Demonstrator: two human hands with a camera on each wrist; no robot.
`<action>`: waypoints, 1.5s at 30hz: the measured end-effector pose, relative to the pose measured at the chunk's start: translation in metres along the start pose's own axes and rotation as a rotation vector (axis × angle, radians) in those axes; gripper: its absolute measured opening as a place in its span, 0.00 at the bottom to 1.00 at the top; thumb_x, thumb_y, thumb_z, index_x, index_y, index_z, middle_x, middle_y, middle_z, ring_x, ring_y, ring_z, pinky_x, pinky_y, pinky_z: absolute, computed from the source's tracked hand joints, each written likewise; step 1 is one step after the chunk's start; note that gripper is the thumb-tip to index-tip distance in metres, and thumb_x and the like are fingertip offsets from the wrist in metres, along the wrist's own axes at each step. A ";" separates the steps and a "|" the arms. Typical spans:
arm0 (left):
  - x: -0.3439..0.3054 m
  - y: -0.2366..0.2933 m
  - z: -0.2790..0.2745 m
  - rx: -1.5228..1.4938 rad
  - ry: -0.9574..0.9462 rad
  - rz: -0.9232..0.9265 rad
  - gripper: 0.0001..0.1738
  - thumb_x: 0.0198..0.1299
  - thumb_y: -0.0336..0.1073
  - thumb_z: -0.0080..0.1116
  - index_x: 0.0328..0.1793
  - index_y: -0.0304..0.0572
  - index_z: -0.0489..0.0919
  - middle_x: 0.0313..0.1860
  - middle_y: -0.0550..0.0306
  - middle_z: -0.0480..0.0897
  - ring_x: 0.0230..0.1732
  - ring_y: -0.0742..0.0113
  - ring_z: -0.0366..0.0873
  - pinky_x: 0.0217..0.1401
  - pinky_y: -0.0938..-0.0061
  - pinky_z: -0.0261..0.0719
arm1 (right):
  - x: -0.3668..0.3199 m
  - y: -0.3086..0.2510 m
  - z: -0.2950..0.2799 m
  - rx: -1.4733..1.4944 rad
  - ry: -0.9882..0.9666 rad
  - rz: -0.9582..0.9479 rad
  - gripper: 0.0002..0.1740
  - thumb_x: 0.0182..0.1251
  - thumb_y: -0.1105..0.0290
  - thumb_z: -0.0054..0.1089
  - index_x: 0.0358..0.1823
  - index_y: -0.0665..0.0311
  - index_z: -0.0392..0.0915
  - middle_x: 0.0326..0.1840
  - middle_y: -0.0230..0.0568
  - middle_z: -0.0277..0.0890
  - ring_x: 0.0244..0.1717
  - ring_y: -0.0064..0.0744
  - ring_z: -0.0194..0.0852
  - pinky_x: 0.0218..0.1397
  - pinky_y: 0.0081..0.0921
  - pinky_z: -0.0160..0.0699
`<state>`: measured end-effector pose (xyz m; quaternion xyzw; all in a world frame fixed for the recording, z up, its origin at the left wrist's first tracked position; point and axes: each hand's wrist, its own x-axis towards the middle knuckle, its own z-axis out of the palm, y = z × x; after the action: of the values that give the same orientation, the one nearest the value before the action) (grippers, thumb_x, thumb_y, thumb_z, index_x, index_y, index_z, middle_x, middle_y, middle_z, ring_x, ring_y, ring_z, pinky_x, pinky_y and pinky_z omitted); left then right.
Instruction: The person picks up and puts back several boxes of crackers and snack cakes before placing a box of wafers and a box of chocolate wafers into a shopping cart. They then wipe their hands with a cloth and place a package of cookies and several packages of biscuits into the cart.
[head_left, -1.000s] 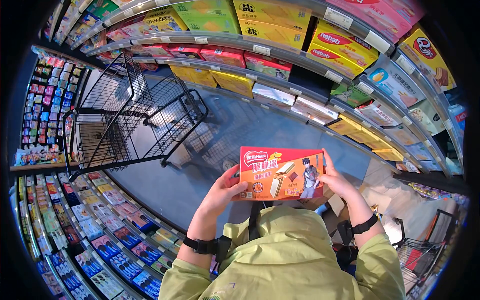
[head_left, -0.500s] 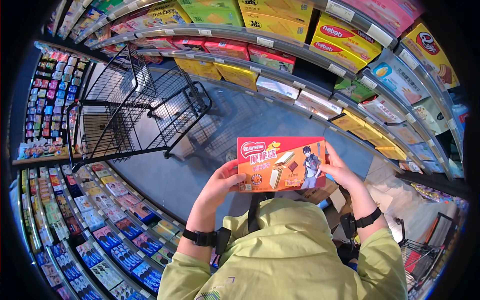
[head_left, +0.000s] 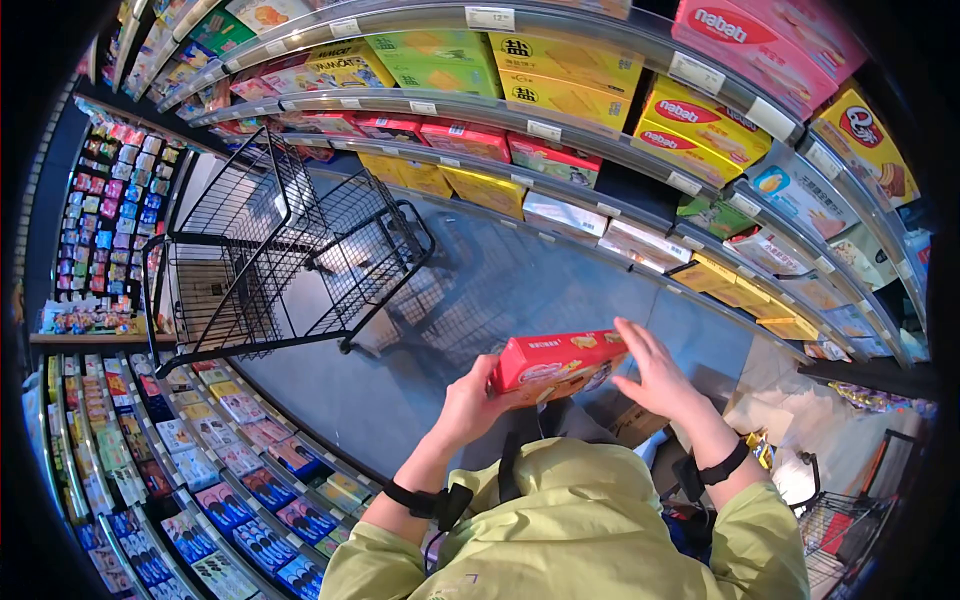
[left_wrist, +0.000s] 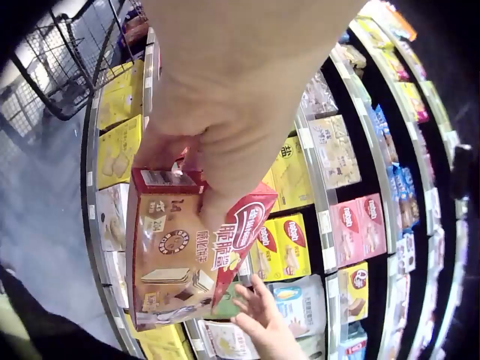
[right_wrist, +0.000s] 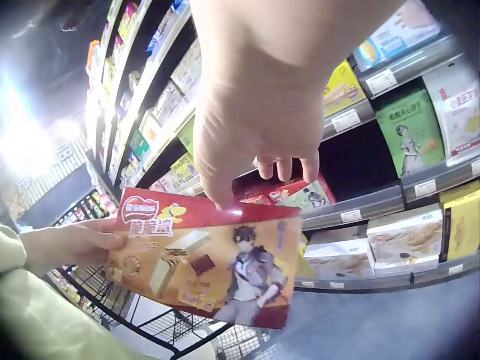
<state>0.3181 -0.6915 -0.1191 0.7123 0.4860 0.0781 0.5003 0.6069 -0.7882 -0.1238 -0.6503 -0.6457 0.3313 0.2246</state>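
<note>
A red and orange wafer box [head_left: 556, 362] with a Nestlé logo is held up in front of the chest, its top side tilted toward the head camera. My left hand [head_left: 470, 402] grips it by the left end, thumb on the printed front. In the left wrist view that hand covers one corner of the box [left_wrist: 176, 247]. Close by the box's right end is my right hand [head_left: 658, 380], fingers extended and thumb spread away from them. The right wrist view has this hand [right_wrist: 259, 135] over the upper edge of the box, its thumb overlapping that edge.
Shelves of packaged biscuits, including yellow Nabati boxes [head_left: 700, 128], curve across the far side. A black wire shopping cart [head_left: 250, 300] stands in the aisle at left. More shelves of snacks [head_left: 210, 430] fill the lower left. Another cart [head_left: 850, 515] is at lower right.
The box has tipped from its front facing up to showing its top side. The right hand has let go of its right end and its fingers have straightened; the left hand keeps its hold.
</note>
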 end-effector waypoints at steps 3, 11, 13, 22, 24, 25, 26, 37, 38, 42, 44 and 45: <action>0.011 -0.003 -0.010 0.038 -0.015 0.102 0.25 0.53 0.35 0.67 0.55 0.42 0.69 0.41 0.46 0.82 0.43 0.49 0.82 0.45 0.65 0.80 | 0.021 -0.012 0.012 -0.082 -0.144 -0.036 0.42 0.55 0.71 0.65 0.71 0.63 0.55 0.69 0.53 0.58 0.68 0.53 0.58 0.70 0.42 0.59; 0.050 -0.039 -0.036 -0.032 -0.080 0.177 0.27 0.52 0.34 0.69 0.57 0.42 0.70 0.45 0.46 0.80 0.46 0.50 0.80 0.47 0.65 0.78 | 0.076 -0.021 0.021 -0.027 -0.191 0.035 0.30 0.52 0.74 0.63 0.59 0.63 0.68 0.56 0.48 0.70 0.58 0.51 0.68 0.62 0.38 0.68; 0.061 -0.048 -0.038 -0.038 -0.080 0.175 0.27 0.52 0.34 0.69 0.57 0.42 0.70 0.46 0.46 0.80 0.46 0.51 0.80 0.47 0.65 0.78 | 0.084 -0.018 0.027 -0.044 -0.182 0.030 0.27 0.52 0.74 0.62 0.56 0.63 0.69 0.54 0.47 0.70 0.56 0.50 0.69 0.61 0.38 0.69; 0.115 -0.068 -0.028 -0.189 -0.129 0.249 0.25 0.48 0.30 0.69 0.52 0.42 0.71 0.42 0.47 0.80 0.45 0.48 0.79 0.47 0.62 0.77 | 0.109 0.001 0.026 0.019 -0.184 0.198 0.24 0.53 0.71 0.64 0.53 0.62 0.69 0.48 0.46 0.75 0.54 0.50 0.71 0.57 0.39 0.70; 0.134 -0.076 -0.011 -0.199 -0.105 0.262 0.26 0.46 0.29 0.69 0.53 0.39 0.71 0.43 0.47 0.80 0.45 0.49 0.80 0.48 0.63 0.77 | 0.118 0.011 0.019 -0.041 -0.164 0.154 0.24 0.54 0.70 0.64 0.53 0.61 0.69 0.49 0.46 0.74 0.54 0.50 0.71 0.57 0.40 0.69; 0.140 -0.068 -0.010 -0.238 -0.131 0.196 0.29 0.45 0.28 0.70 0.55 0.38 0.71 0.44 0.47 0.80 0.45 0.50 0.80 0.50 0.63 0.78 | 0.121 0.016 0.014 -0.100 -0.145 0.097 0.24 0.54 0.69 0.65 0.53 0.61 0.69 0.50 0.46 0.74 0.55 0.50 0.71 0.57 0.41 0.68; 0.147 -0.064 -0.007 -0.194 -0.137 0.171 0.30 0.45 0.29 0.71 0.56 0.38 0.71 0.45 0.46 0.80 0.47 0.51 0.80 0.52 0.63 0.77 | 0.124 0.023 0.010 -0.141 -0.141 0.115 0.25 0.53 0.67 0.66 0.53 0.59 0.70 0.51 0.46 0.74 0.55 0.50 0.71 0.58 0.42 0.67; 0.169 -0.082 0.032 -0.216 -0.009 -0.192 0.24 0.58 0.40 0.62 0.59 0.38 0.72 0.48 0.45 0.82 0.50 0.56 0.81 0.50 0.67 0.78 | 0.189 0.151 -0.037 -0.549 0.231 0.420 0.24 0.50 0.68 0.69 0.48 0.59 0.68 0.47 0.45 0.72 0.52 0.49 0.70 0.53 0.45 0.68; 0.162 -0.086 0.035 -0.257 0.004 -0.252 0.23 0.59 0.39 0.61 0.58 0.38 0.74 0.47 0.46 0.83 0.49 0.57 0.82 0.50 0.68 0.79 | 0.196 0.164 -0.038 -0.590 0.252 0.439 0.24 0.50 0.67 0.69 0.47 0.58 0.67 0.46 0.43 0.71 0.53 0.47 0.70 0.53 0.46 0.67; 0.138 -0.106 0.057 -0.298 0.043 -0.373 0.22 0.60 0.38 0.61 0.58 0.37 0.74 0.45 0.49 0.84 0.47 0.62 0.83 0.49 0.70 0.79 | 0.221 0.202 -0.039 -0.719 0.242 0.543 0.25 0.53 0.65 0.68 0.49 0.58 0.66 0.47 0.42 0.72 0.56 0.45 0.68 0.56 0.43 0.66; 0.129 -0.113 0.068 -0.398 0.125 -0.468 0.20 0.59 0.38 0.61 0.55 0.38 0.75 0.40 0.49 0.85 0.43 0.62 0.83 0.48 0.71 0.79 | 0.231 0.210 -0.035 -0.754 0.214 0.516 0.25 0.53 0.65 0.68 0.50 0.58 0.66 0.48 0.42 0.72 0.56 0.45 0.69 0.57 0.43 0.66; 0.126 -0.113 0.072 -0.405 0.127 -0.484 0.20 0.59 0.38 0.61 0.55 0.38 0.75 0.40 0.49 0.85 0.43 0.62 0.83 0.48 0.71 0.79 | 0.233 0.212 -0.034 -0.789 0.200 0.498 0.25 0.54 0.65 0.68 0.51 0.58 0.67 0.48 0.43 0.72 0.56 0.44 0.69 0.57 0.42 0.66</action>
<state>0.3566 -0.6378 -0.2906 0.4559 0.6461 0.0962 0.6046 0.7656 -0.5667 -0.2865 -0.8495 -0.5220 0.0402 -0.0646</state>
